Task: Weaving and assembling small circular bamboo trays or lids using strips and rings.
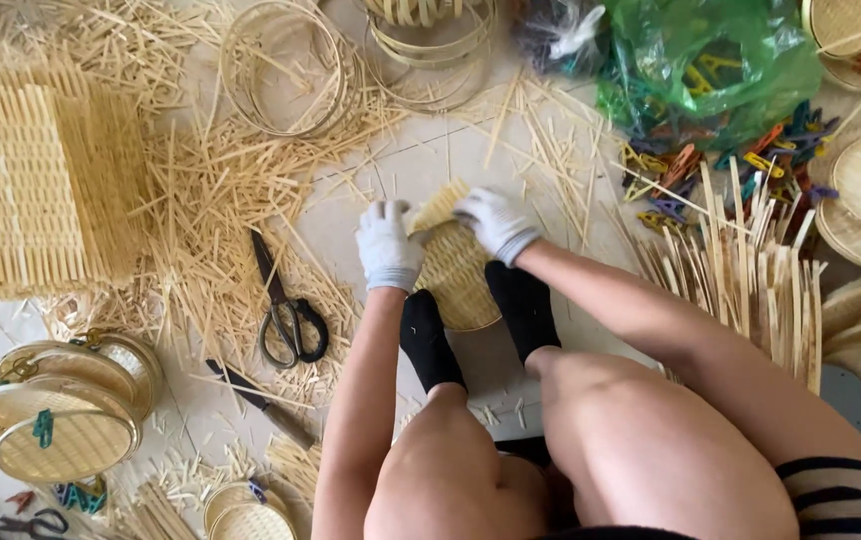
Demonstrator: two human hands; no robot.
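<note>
A round woven bamboo mat (pixel 455 272) lies on the floor, pinned between my two feet in black socks (pixel 428 338). My left hand (pixel 388 244), in a white glove, grips the mat's left edge. My right hand (pixel 495 223), also gloved, presses on the mat's upper right edge, where loose strip ends stick out. Both arms reach down over my bent knees.
Black scissors (pixel 288 310) and a knife (pixel 260 402) lie left of the feet among scattered bamboo splints. Stacked woven sheets (pixel 20 190) sit far left, bamboo hoops (pixel 285 65) at the top, round lidded baskets (pixel 65 405) lower left, coloured clips (pixel 725 160) by a green bag, cut strips (pixel 750 280) right.
</note>
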